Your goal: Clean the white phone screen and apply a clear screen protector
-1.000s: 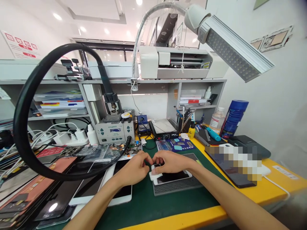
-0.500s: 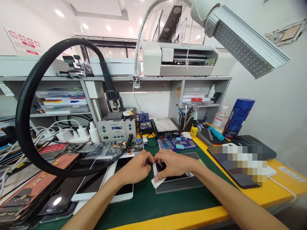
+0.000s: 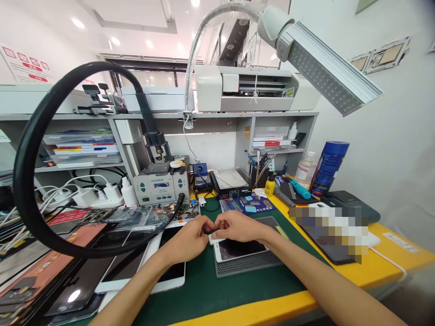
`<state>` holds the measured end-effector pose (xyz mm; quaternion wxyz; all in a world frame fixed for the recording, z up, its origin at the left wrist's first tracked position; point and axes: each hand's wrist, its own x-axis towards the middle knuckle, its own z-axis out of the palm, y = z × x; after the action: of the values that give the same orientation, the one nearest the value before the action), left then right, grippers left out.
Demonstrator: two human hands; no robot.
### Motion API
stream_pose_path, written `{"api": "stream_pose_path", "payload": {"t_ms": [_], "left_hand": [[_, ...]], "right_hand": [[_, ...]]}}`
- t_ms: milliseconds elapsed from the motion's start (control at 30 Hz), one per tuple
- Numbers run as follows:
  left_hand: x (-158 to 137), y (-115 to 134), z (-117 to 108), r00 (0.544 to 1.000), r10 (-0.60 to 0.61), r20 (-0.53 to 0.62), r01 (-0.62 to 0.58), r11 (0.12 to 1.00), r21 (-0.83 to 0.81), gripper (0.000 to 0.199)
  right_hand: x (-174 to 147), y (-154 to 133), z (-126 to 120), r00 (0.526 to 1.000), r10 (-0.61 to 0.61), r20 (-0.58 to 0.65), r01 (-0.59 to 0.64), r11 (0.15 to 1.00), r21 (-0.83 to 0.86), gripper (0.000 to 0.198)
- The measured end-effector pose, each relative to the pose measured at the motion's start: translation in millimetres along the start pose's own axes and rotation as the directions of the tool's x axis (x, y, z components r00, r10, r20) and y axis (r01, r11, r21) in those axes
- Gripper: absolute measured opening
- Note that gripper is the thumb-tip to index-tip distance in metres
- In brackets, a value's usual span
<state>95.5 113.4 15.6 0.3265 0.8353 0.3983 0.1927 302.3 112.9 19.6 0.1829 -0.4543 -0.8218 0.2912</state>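
Observation:
A white phone with a dark screen [image 3: 239,251] lies face up on a grey perforated pad [image 3: 244,268]. My right hand [image 3: 238,227] is over the phone's upper left end, fingers bent and pinched, with a folded white wipe [image 3: 215,239] under its thumb. Beside it on the left is my left hand [image 3: 192,237], its fingers curled and their tips meeting those of the right hand. What the left fingertips pinch is hidden. The wipe rests at the phone's left edge and partly covers it.
White-framed tablets [image 3: 170,283] lie left of the green mat [image 3: 204,299]. Behind stand a hot-air station [image 3: 163,185] with a looping black hose [image 3: 22,172] and a heating plate [image 3: 231,181]. A dark tablet [image 3: 322,240] lies at the right. A lamp [image 3: 333,68] hangs above.
My right hand has drawn the white wipe up from the phone's lower left corner toward the left hand's fingertips. More of the phone's screen shows. The view has shifted slightly.

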Motion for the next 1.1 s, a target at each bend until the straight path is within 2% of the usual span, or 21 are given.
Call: {"api": "stream_pose_path", "payload": {"t_ms": [300, 500, 700, 933, 1100], "left_hand": [[0.1, 1.8, -2.0, 0.999, -0.037, 0.010, 0.037, 0.999, 0.019, 0.032], [-2.0, 2.6, -2.0, 1.000, -0.023, 0.000, 0.023, 0.998, 0.051, 0.034], [-3.8, 0.6, -2.4, 0.999, -0.032, 0.037, 0.030, 0.998, 0.060, 0.034], [-1.7, 3.2, -1.6, 0.995, -0.070, 0.068, 0.065, 0.995, 0.073, 0.033], [-1.4, 5.1, -1.5, 0.991, -0.091, 0.094, 0.083, 0.993, 0.086, 0.033]], "right_hand": [[8.7, 6.7, -0.4, 0.999, 0.053, -0.003, -0.053, 0.998, 0.017, 0.026], [7.4, 12.3, -11.7, 0.988, 0.156, 0.023, -0.157, 0.987, 0.037, 0.030], [0.6, 23.5, -31.1, 0.964, 0.252, 0.080, -0.253, 0.968, -0.006, 0.035], [-20.7, 36.3, -66.4, 0.933, 0.346, 0.102, -0.336, 0.936, -0.103, 0.029], [-35.8, 52.3, -85.8, 0.916, 0.381, 0.126, -0.371, 0.923, -0.100, 0.029]]}}
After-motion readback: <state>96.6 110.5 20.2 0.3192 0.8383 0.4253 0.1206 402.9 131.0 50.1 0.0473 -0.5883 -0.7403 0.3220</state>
